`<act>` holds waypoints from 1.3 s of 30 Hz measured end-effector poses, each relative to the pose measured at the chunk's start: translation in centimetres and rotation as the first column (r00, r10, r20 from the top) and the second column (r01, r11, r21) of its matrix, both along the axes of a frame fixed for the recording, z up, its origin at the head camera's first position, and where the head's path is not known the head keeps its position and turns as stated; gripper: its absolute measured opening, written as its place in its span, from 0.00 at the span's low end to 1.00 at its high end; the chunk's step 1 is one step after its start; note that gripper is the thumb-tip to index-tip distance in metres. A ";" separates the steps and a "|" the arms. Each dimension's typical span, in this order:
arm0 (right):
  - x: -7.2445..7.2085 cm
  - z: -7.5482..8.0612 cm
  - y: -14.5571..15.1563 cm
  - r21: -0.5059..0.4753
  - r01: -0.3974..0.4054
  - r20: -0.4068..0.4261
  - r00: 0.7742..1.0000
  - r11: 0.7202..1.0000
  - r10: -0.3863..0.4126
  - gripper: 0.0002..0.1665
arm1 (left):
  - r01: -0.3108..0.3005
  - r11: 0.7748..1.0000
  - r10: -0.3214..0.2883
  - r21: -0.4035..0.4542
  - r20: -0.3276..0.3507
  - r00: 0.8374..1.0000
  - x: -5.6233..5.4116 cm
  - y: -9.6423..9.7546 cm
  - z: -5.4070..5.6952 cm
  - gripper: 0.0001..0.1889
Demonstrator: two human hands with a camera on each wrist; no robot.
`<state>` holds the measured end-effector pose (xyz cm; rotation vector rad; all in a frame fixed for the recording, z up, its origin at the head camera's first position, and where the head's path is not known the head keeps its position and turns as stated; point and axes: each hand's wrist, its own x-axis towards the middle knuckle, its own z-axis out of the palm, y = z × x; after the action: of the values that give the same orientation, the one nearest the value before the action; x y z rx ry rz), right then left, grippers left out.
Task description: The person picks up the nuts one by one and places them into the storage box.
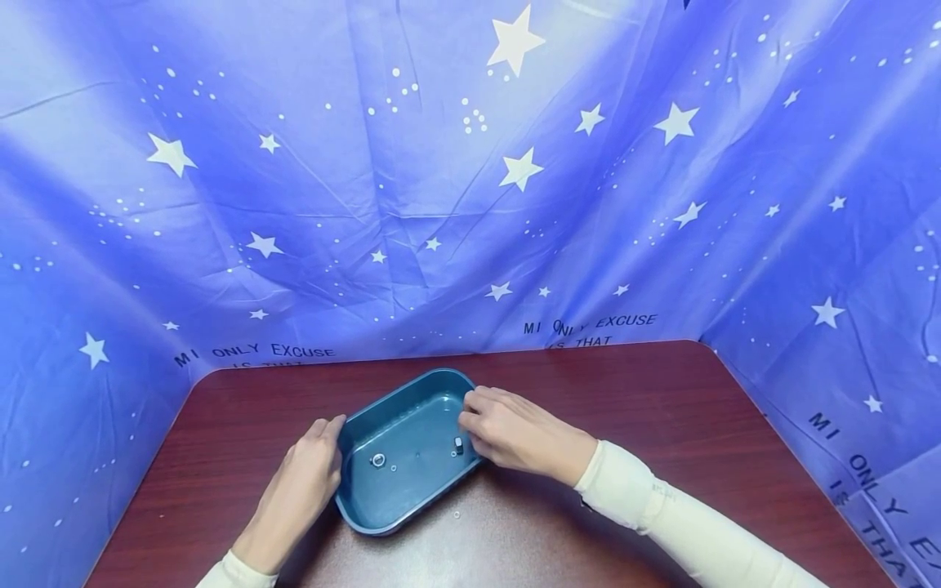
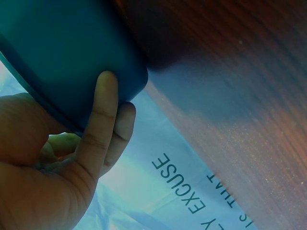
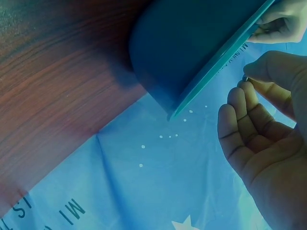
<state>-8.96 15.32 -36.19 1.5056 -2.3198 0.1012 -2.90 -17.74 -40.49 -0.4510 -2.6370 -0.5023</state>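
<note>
A blue-green plastic tray (image 1: pixel 412 482) sits at a slant on the table. My left hand (image 1: pixel 297 482) grips its left end, fingers lying against the outer wall (image 2: pixel 72 52) in the left wrist view. Over the tray's right end, my right hand (image 1: pixel 518 429) pinches a small metal piece (image 3: pixel 245 77) between thumb and forefinger; too little of it shows to tell its kind. On the tray floor lie a metal nut (image 1: pixel 378 461) at the left and another nut (image 1: pixel 459 446), standing on its side, near the right fingers. Tiny rings (image 1: pixel 394 468) lie close to the nuts.
One tiny ring (image 1: pixel 457 514) lies on the dark red wood table (image 1: pixel 625 523) in front of the tray. A blue cloth with stars (image 1: pixel 412 204) hangs behind the table and along both sides.
</note>
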 end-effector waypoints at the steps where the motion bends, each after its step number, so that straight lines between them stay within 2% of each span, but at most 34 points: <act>1: 0.0 0.0 0.0 0.000 0.000 -0.003 1.000 1.000 0.000 0.08 | 0.001 1.000 -0.001 0.000 -0.001 1.000 0.0 0.0 0.0 0.20; 31: -1.8 -0.9 -1.1 -0.023 0.019 0.026 0.999 1.000 -0.018 0.08 | -0.004 1.000 0.004 0.007 0.011 1.000 -0.1 -0.1 -0.2 0.20; 39: -2.3 -1.2 -1.6 -0.023 0.022 0.058 0.998 0.999 -0.021 0.08 | -0.005 1.000 0.005 0.008 0.007 1.000 -0.2 -0.1 -0.3 0.21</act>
<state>-11.26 13.73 -37.41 1.4849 -2.3709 0.1683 -3.06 -17.82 -40.75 -0.4406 -2.6410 -0.5137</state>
